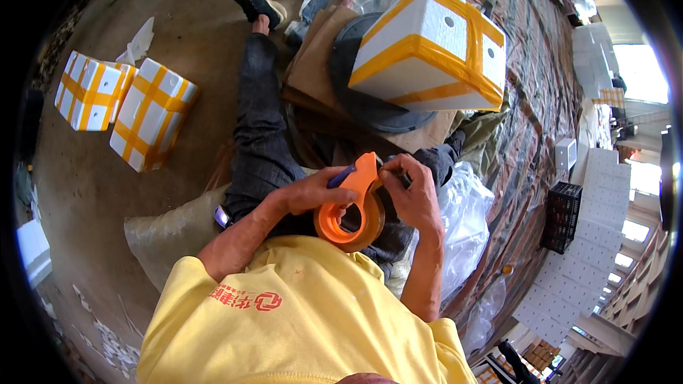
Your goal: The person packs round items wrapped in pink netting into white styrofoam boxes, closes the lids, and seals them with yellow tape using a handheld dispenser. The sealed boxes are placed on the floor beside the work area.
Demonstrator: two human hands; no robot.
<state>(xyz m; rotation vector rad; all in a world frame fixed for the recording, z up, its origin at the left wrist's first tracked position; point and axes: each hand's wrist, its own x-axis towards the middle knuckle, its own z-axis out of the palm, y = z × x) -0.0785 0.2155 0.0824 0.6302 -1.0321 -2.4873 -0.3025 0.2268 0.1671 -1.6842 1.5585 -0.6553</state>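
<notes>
My left hand (320, 192) grips an orange plastic tape dispenser (364, 170) loaded with a roll of yellow-brown packing tape (378, 221). A dark blue strip, perhaps a pen, lies between its thumb and fingers. The fingertips of my right hand (408, 184) pinch at the dispenser's head, seemingly on the tape's end; the fingers partly hide it. In front of me a white foam box (411, 69) banded with yellow tape stands tilted in the view on a round black turntable or lid (347, 64), which rests on stacked cardboard (315, 58).
More taped foam boxes (152, 112) stand on the floor to the left. Clear plastic bags (464, 218) lie by my right knee, over striped sheeting (523, 133). Further right are a black crate (563, 216) and a long stack of white foam boxes (576, 261).
</notes>
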